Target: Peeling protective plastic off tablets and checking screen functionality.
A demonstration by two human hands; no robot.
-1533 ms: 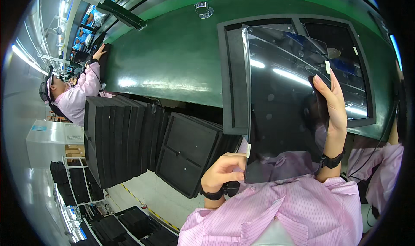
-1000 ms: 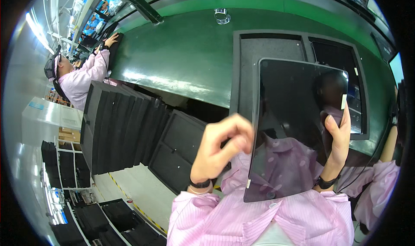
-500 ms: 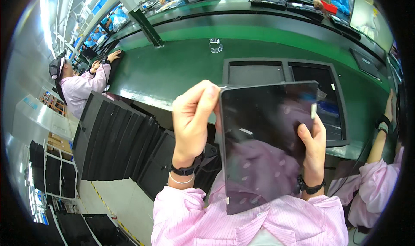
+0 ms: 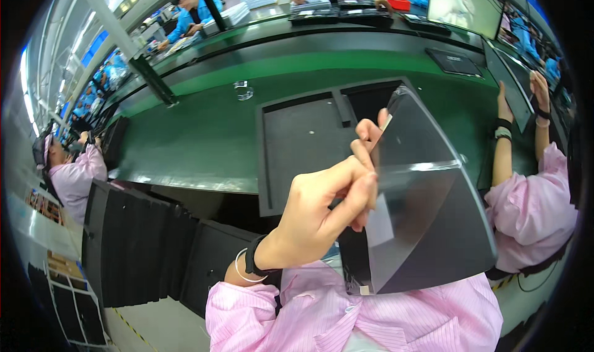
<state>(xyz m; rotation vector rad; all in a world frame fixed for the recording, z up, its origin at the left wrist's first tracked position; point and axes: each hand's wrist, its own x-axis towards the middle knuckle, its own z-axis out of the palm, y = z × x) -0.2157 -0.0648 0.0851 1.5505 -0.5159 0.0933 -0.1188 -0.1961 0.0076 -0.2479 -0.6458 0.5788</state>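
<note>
My left hand [image 4: 322, 209] is raised in the middle of the view, its fingers pinched on a clear protective film [image 4: 414, 138]. The film lifts off the face of a dark glossy panel [image 4: 433, 240] and curls up and away from it. The panel stands tilted in front of my chest, above my pink striped sleeves. My right hand is hidden behind the panel. Beyond the panel lies a black foam tray [image 4: 297, 141] on the green table [image 4: 198, 135].
A row of black trays [image 4: 136, 240] stands on edge at my lower left. A co-worker in pink [image 4: 532, 197] sits close on my right with an arm raised, and another [image 4: 74, 172] sits far left. People in blue work across the table.
My left hand rose from the panel's lower edge to its top, took hold of the film and pulled it away. The panel tilted, and my right hand went out of sight behind it.
</note>
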